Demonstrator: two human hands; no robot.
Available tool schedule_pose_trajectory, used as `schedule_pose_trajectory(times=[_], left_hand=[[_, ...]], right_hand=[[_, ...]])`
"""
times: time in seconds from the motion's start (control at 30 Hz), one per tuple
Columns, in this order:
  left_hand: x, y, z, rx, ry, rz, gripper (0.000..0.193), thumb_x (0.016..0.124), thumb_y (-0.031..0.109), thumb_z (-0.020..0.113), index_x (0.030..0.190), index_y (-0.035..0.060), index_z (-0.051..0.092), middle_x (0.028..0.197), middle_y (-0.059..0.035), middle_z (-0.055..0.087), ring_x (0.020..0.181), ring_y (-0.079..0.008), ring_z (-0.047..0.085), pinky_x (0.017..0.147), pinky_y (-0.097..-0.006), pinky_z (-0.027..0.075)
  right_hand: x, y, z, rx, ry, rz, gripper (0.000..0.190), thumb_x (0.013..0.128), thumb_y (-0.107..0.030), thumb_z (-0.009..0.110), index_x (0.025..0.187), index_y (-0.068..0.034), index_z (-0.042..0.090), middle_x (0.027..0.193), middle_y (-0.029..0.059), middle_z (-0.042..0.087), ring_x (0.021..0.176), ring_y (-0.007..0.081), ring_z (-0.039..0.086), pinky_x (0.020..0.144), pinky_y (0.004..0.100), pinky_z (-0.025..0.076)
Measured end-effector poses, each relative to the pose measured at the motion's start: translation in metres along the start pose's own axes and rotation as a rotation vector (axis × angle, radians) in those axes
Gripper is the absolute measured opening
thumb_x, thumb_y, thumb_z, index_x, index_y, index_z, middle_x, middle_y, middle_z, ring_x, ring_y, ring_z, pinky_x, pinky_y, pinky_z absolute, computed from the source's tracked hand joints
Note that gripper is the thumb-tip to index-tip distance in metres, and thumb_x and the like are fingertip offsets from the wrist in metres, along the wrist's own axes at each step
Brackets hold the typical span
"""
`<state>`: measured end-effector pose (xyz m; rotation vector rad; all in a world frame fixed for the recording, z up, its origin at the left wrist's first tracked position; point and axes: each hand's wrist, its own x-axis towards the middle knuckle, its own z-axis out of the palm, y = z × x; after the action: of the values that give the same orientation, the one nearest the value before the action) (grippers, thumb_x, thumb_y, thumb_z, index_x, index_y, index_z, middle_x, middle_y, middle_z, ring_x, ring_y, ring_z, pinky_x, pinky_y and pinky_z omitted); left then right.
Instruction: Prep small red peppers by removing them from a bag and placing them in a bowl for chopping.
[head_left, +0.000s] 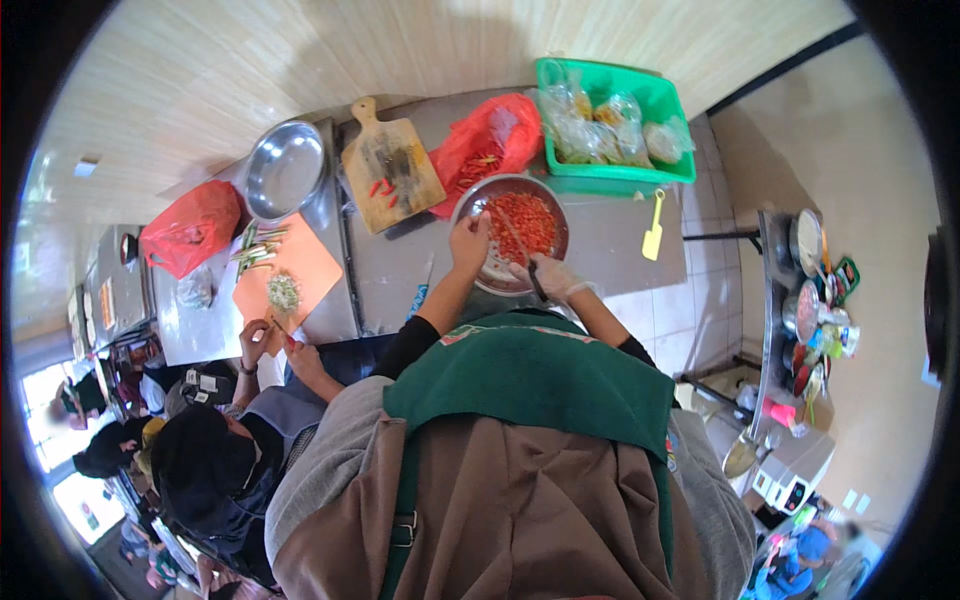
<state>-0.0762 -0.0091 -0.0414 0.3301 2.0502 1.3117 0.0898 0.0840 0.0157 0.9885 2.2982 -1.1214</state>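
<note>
A metal bowl (564, 255) before me holds chopped red chillies (534, 221). My right hand (556, 277), in a clear plastic glove, grips a knife by its black handle (537, 283). The knife's blade (511, 228) slants over the chillies towards the bowl's far left. At the bowl's left side is my bare left hand (469, 244), fingers drawn together near the blade's tip. Whether something small is pinched in them cannot be made out. Just behind the bowl, an open red plastic bag (517, 120) contains whole red chillies (476, 166).
A wooden cutting board (409, 169) with chilli pieces lies left of the bag. Farther left are a steel basin (283, 171) and a co-worker's hands (304, 360) cutting at an orange mat (319, 259). A green crate (619, 172) and yellow spatula (653, 229) lie right.
</note>
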Motion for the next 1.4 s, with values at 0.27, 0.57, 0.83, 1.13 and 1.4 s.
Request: schedule_pose_trajectory(times=[0.27,0.57,0.83,1.13,1.4], left_hand=[[0.069,0.012,-0.133,0.567,0.598,0.288,0.017,0.084,0.016,0.058,0.095,0.0043,0.062,0.097,-0.0129,0.059,0.093,-0.0292,0.057,0.076,-0.0412,0.047],[0.085,0.041,-0.143,1.04,0.371,0.098,0.017,0.081,0.021,0.063,0.091,0.0075,0.065,0.102,-0.0128,0.058,0.096,-0.0294,0.057,0.081,-0.0381,0.05],[0.043,0.025,-0.088,0.157,0.018,0.284,0.02,0.084,0.02,0.063,0.097,0.0049,0.064,0.079,-0.0066,0.066,0.071,-0.0145,0.063,0.062,-0.028,0.05],[-0.014,0.021,-0.013,-0.396,-0.408,-0.113,0.025,0.089,0.024,0.06,0.098,0.001,0.063,0.09,-0.0058,0.066,0.073,-0.0109,0.062,0.066,-0.0235,0.051],[-0.015,0.018,-0.01,-0.361,-0.396,-0.196,0.024,0.089,0.025,0.061,0.097,0.0032,0.064,0.086,-0.0025,0.066,0.072,-0.0089,0.061,0.065,-0.0227,0.05]], right_hand=[[-0.023,0.011,-0.004,0.285,0.121,-0.204,0.041,0.075,-0.036,0.071,0.095,-0.002,0.059,0.08,0.0166,0.064,0.075,0.0283,0.062,0.068,0.0372,0.048],[-0.03,-0.016,-0.015,0.851,-0.139,0.049,0.035,0.083,-0.037,0.066,0.096,-0.006,0.059,0.062,0.0015,0.058,0.048,0.0067,0.053,0.044,0.0186,0.042],[-0.022,-0.02,-0.012,0.611,-0.091,-0.031,0.044,0.082,-0.045,0.062,0.094,-0.003,0.062,0.068,0.0087,0.061,0.055,0.0162,0.059,0.052,0.0293,0.046],[-0.007,-0.011,-0.007,0.171,-0.009,-0.153,0.065,0.079,-0.064,0.052,0.101,-0.004,0.063,0.087,0.0237,0.064,0.088,0.035,0.063,0.076,0.0411,0.047],[-0.027,-0.022,-0.015,0.334,0.007,-0.064,0.048,0.088,-0.051,0.05,0.093,-0.005,0.063,0.059,0.0085,0.056,0.051,0.0193,0.057,0.048,0.0327,0.043]])
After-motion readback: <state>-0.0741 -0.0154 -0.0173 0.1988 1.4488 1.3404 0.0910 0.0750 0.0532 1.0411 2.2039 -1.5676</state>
